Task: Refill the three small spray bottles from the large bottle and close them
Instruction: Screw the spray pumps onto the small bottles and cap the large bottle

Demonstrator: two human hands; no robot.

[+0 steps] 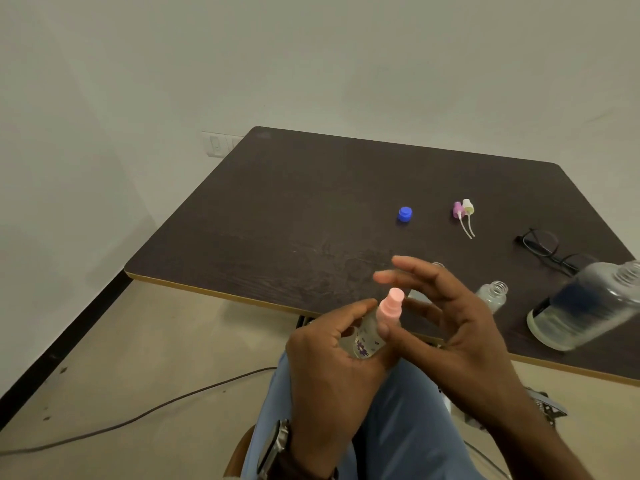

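Note:
My left hand [332,355] grips a small clear spray bottle [367,341] with a purple flower print, just off the table's near edge. A pink spray head [390,308] sits on its neck. My right hand [446,317] is beside that head, thumb touching its base, fingers spread above it. One open small bottle [493,296] stands on the table to the right; the rim of another [438,265] peeks out behind my fingers. The large clear bottle [585,306] stands uncapped at the right edge. A purple spray head [458,210] and a white spray head [468,206] lie farther back.
A blue cap [404,214] lies mid-table on the dark wooden table [277,209]. Black glasses [543,249] rest at the right. A cable [145,414] runs over the floor at the left. My knees in blue trousers [398,427] are below my hands.

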